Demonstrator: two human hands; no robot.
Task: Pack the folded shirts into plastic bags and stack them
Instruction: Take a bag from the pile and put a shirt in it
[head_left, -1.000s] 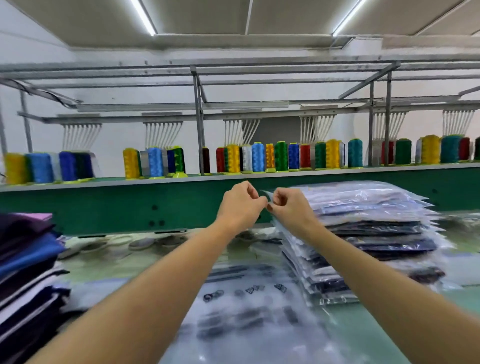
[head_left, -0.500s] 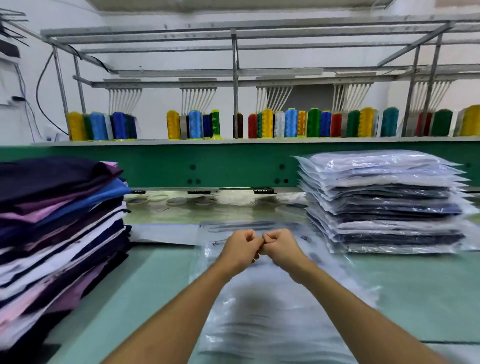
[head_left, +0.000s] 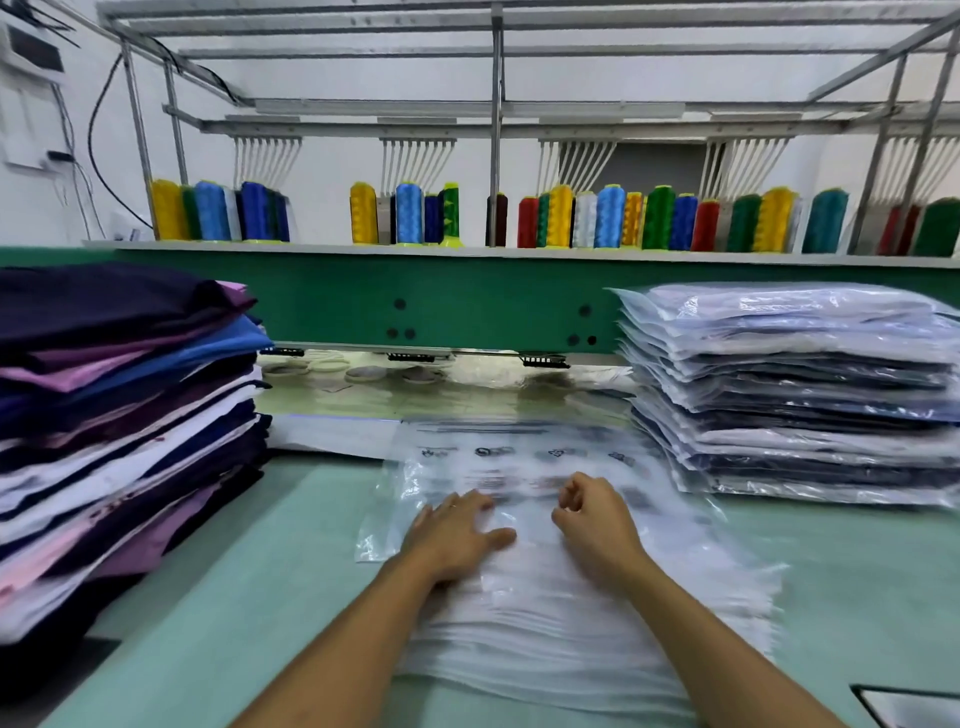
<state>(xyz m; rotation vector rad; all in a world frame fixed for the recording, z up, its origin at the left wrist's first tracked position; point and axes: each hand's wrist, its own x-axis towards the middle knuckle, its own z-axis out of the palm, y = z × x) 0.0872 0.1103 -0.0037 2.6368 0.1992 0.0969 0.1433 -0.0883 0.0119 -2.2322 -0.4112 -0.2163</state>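
The green table (head_left: 249, 597) runs out of view on every side. On its left a tall pile of folded shirts (head_left: 119, 415) in navy, purple, blue and white is cut off by the frame edge, so its full width cannot be seen. On the right, the stack of bagged shirts (head_left: 789, 395) is likewise clipped at the edge. Between them, right in front of the person, lies a pile of empty plastic bags (head_left: 571, 623). Its long axis runs away from the person toward the green machine (head_left: 467, 306), with the printed end at the far side (the print is smeared by motion and unreadable, and the near edges blur into one another). The left hand (head_left: 457, 535) lies flat on the top bag with fingers spread wide. The right hand (head_left: 597, 525) rests just beside it on the same bag with fingers curled in; whether they pinch any film cannot be told. Half a second ago both hands were fists pressed knuckle to knuckle above the bags; now they are apart and lower, and the left has opened out.
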